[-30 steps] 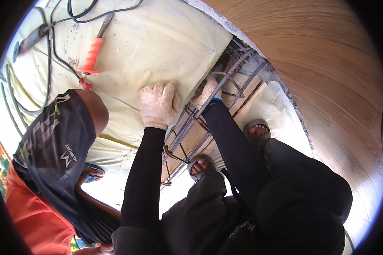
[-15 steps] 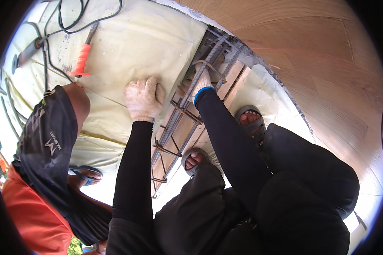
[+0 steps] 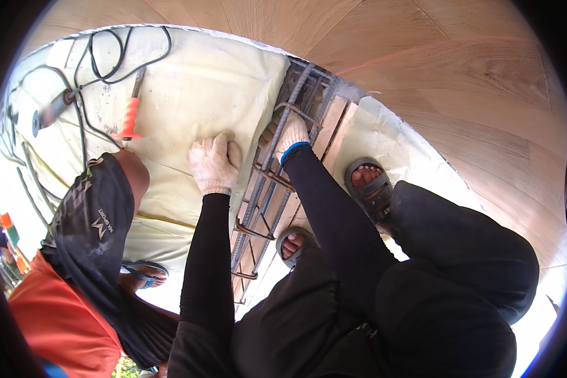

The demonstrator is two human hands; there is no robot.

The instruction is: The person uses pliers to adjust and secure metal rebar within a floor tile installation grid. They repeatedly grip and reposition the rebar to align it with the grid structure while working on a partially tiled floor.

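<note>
My left hand [image 3: 214, 162], in a cream knitted glove, is curled into a fist on a pale yellow sheet [image 3: 189, 82]. Nothing sticks out of it. My right hand [image 3: 292, 133], gloved with a blue cuff, reaches down into a long cage of steel rebar [image 3: 258, 179]. It lies against the bars just below a bent stirrup [image 3: 299, 112], and its fingers are hidden. A brownish patch beside that hand, between the bars and the sheet's edge, is too dark to make out. Wooden boards [image 3: 334, 123] run alongside the cage.
A chisel with an orange guarded grip [image 3: 131, 118] lies on the sheet. Left of it are a power tool [image 3: 53, 112] and looping dark cable [image 3: 85, 123]. A co-worker's bent knee [image 3: 132, 173] is close on my left. Wood-patterned flooring [image 3: 422, 75] curves round the far and right sides.
The view has shifted, so the sheet, tools and co-worker appear lower. More of my right glove's back shows at the rebar. My left fist keeps its place on the sheet.
</note>
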